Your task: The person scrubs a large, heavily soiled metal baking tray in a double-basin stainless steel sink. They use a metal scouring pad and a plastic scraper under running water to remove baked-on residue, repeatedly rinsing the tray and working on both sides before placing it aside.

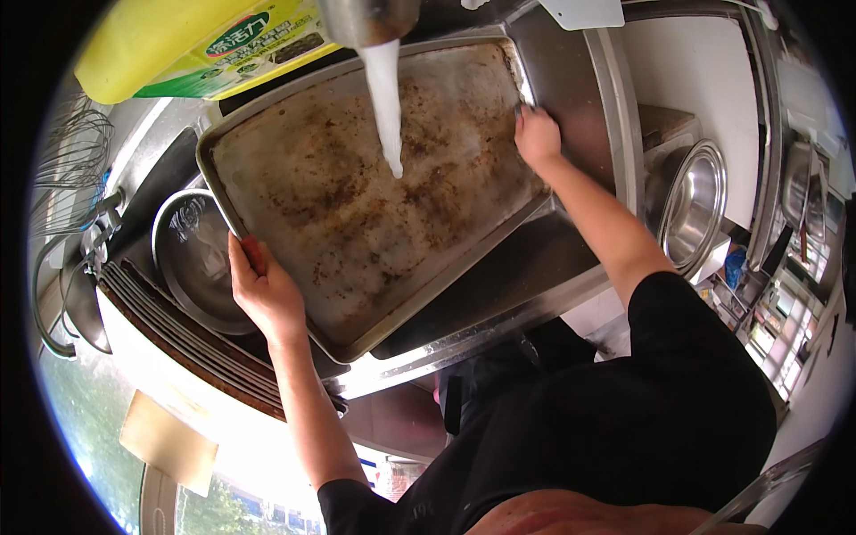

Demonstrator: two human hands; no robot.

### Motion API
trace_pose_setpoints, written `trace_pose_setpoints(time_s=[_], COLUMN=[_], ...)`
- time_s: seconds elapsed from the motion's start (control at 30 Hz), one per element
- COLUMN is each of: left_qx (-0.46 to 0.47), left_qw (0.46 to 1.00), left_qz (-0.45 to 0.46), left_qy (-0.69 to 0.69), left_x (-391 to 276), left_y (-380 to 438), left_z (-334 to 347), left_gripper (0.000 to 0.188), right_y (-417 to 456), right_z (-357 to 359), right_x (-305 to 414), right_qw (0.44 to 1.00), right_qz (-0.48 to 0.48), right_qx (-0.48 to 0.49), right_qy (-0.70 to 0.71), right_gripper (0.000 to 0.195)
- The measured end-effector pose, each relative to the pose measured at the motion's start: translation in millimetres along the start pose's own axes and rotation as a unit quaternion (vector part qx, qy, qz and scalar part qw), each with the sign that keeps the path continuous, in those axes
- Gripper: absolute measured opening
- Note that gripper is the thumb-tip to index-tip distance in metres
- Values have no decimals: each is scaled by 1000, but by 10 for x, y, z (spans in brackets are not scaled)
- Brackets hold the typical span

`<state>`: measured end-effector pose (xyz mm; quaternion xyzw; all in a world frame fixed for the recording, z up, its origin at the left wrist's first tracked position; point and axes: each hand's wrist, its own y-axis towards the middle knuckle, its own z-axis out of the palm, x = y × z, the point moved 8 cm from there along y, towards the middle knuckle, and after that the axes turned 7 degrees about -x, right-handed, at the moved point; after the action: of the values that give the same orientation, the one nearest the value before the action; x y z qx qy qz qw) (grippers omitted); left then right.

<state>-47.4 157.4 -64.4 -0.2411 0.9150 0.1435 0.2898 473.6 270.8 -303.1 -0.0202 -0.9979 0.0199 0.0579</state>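
Observation:
A large rectangular metal baking tray (374,200), its inside stained with brown and black patches, is held tilted over a stainless steel sink. A stream of water (386,107) runs from the faucet (369,20) onto the tray's middle. My left hand (271,287) grips the tray's left rim, with something red under the fingers. At the tray's right rim, my right hand (538,137) is closed around the edge; what else it may hold is hard to see. A round metal bowl (200,261) with water lies partly under the tray's left side.
Several baking trays (194,341) stand stacked on edge at the left. A yellow detergent jug (207,47) is at the upper left, near wire whisks (73,154). The sink's front rim (468,341) runs before my body. Metal bowls (695,207) sit to the right.

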Motion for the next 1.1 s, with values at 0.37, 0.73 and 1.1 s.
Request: trace_pose_setpoints(time_s=[0.37, 0.73, 1.1], left_qx=[-1, -6, 0], left_qw=[999, 999, 1000], left_qz=[-32, -16, -5], left_qy=[-23, -32, -12], left_x=[46, 17, -61], left_y=[-33, 35, 61], left_z=[18, 45, -1], left_gripper=[44, 44, 42], right_y=[247, 709, 1304], right_z=[-15, -22, 17], right_x=[110, 248, 427], right_qw=[999, 996, 996], right_qz=[-27, -25, -26], right_qx=[-20, -87, -82], right_qy=[6, 10, 15], right_gripper=[19, 20, 20])
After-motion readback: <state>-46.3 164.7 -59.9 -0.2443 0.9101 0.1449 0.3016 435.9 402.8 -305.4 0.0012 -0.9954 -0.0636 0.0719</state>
